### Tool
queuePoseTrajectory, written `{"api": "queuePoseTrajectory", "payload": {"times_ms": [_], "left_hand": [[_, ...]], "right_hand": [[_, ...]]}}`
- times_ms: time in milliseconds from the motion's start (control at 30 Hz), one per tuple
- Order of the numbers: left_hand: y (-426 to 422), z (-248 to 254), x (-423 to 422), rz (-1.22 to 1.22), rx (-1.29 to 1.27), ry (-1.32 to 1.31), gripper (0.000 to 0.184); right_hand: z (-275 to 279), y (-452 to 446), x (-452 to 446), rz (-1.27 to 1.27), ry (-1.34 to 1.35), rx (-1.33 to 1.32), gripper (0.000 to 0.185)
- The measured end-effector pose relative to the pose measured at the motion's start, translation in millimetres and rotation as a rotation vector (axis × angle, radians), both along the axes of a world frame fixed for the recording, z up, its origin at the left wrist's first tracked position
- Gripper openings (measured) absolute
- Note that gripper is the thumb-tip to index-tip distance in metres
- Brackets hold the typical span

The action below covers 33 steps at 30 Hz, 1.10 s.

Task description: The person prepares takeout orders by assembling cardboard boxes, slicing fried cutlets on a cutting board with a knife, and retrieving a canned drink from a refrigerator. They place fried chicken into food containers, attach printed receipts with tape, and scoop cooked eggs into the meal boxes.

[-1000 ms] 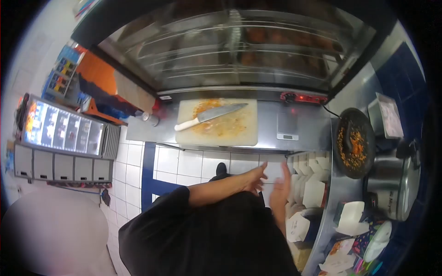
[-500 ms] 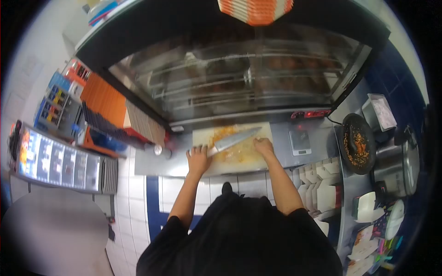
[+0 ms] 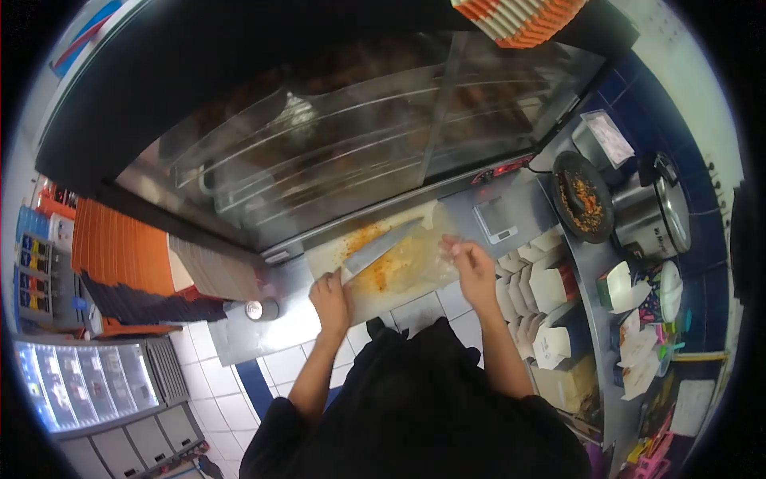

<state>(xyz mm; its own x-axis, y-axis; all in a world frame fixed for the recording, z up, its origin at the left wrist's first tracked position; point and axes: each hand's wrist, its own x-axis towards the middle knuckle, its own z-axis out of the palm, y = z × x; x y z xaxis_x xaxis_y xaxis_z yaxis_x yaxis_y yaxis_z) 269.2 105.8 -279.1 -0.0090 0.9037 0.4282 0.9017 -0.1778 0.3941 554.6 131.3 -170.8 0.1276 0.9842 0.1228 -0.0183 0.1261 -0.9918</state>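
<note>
A large kitchen knife (image 3: 381, 247) lies slantwise over a pale cutting board (image 3: 319, 249) marked with orange-brown crumbs and sauce. My left hand (image 3: 329, 303) is at the board's lower left edge, its fingers curled at the knife's pale handle and hiding the handle's end. Over the right part of the board spreads a thin, clear plastic sheet or bag (image 3: 435, 254); its exact form cannot be made out. My right hand (image 3: 476, 271) pinches the sheet's right edge between thumb and fingers, above the board's right side.
Behind the board stands a glass-fronted warming cabinet (image 3: 319, 152). A small scale (image 3: 496, 222), a dark pan of chopped food (image 3: 582, 203) and a steel pot (image 3: 654, 215) are to the right. Stacked cartons (image 3: 120, 255) and a can (image 3: 259, 310) stand left. Folded boxes (image 3: 550, 287) sit below right.
My view has turned and shifted. The right hand has gone from a closed fist by the board to a raised pinch on the plastic. My left fingers, spread before, now curl at the handle.
</note>
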Motion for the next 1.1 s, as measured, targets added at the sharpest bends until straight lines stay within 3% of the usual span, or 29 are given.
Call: {"api": "queuePoseTrajectory", "payload": {"times_ms": [100,133,200,333,400,533,600,633,700,733,800,833,900,967,1033,1067,1100], "left_hand": [[-9,79,54,-0.323,-0.024,-0.541,0.034],[-11,96,74,-0.342,-0.024,-0.54,0.034],[-7,117,102,-0.37,-0.151,-0.851,0.024],[4,113,115,-0.341,-0.205,-0.821,0.016],[2,120,117,-0.451,-0.067,-0.681,0.009],[-5,130,129,-0.541,-0.016,-0.346,0.009],[-7,118,141,-0.522,-0.078,-0.432,0.01],[-5,114,147,-0.52,-0.079,-0.416,0.01],[1,113,166,-0.446,-0.153,-0.545,0.009],[5,115,177,-0.447,-0.152,-0.534,0.009],[11,121,204,-0.42,-0.184,-0.644,0.008],[15,123,216,-0.424,-0.181,-0.638,0.008],[22,127,239,-0.676,-0.251,-0.598,0.009],[24,136,269,-0.695,-0.287,-0.601,0.009],[32,144,293,-0.7,-0.321,-0.594,0.011],[36,148,302,-0.682,-0.314,-0.587,0.011],[39,151,311,-0.606,-0.297,-0.619,0.012]], "right_hand": [[-4,-28,-22,0.035,-0.039,-0.024,0.027],[-4,-37,-33,0.017,-0.04,-0.019,0.027],[-1,-49,-56,0.082,0.577,-0.176,0.037],[-5,-47,-70,-0.038,0.812,-0.14,0.048],[-13,-38,-57,0.009,0.844,-0.46,0.054],[-18,-6,-35,0.0,0.922,-0.578,0.057],[-20,11,-16,0.121,1.301,-0.493,0.059],[-22,15,-13,0.129,1.315,-0.491,0.059],[-26,27,-5,0.111,0.938,-0.551,0.066],[-29,33,1,0.115,0.948,-0.548,0.066],[-30,42,18,0.11,0.683,-0.551,0.079],[-26,47,33,0.11,0.689,-0.545,0.079],[-15,64,67,0.225,0.81,-0.427,0.086],[-4,86,109,0.198,0.771,-0.376,0.09],[-5,138,161,-0.002,0.548,0.021,0.084],[28,151,198,-0.159,0.335,0.032,0.07],[8,196,227,-0.245,0.665,0.24,0.056]]}}
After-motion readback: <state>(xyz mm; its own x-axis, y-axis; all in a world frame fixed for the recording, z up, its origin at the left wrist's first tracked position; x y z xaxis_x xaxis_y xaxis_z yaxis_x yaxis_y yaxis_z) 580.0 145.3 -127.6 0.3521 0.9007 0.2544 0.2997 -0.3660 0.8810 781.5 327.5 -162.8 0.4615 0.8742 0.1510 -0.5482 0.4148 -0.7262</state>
